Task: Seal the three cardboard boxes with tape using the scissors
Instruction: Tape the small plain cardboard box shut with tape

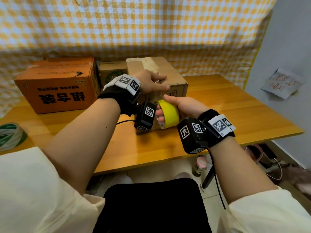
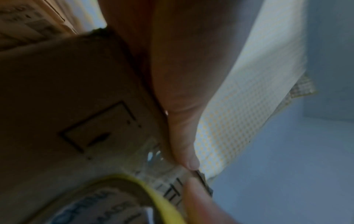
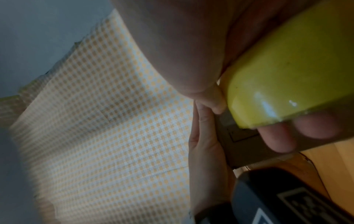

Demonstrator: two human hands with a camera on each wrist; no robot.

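While the right hand (image 1: 186,106) grips the yellow roll of clear packing tape (image 1: 168,114), fingers threaded through its core and thumb over the outer rim, the left hand (image 1: 152,82) rests on the near top edge of the plain brown cardboard box (image 1: 176,76), its thumb and fingers closed on the free strip of tape (image 1: 160,93) there. That box stands in the middle of the wooden bench (image 1: 235,105), with a small brown carton (image 1: 111,72) and an orange printed cardboard box (image 1: 57,84) to its left. No scissors show in any view. The step in hand looks like drawing tape down over the front face. To do it well, the left thumb should keep the stuck end pinned at the edge while the roll pulls away straight and taut, in line with the seam, so the strip lies flat without wrinkles. Enough length should run down the front before cutting.
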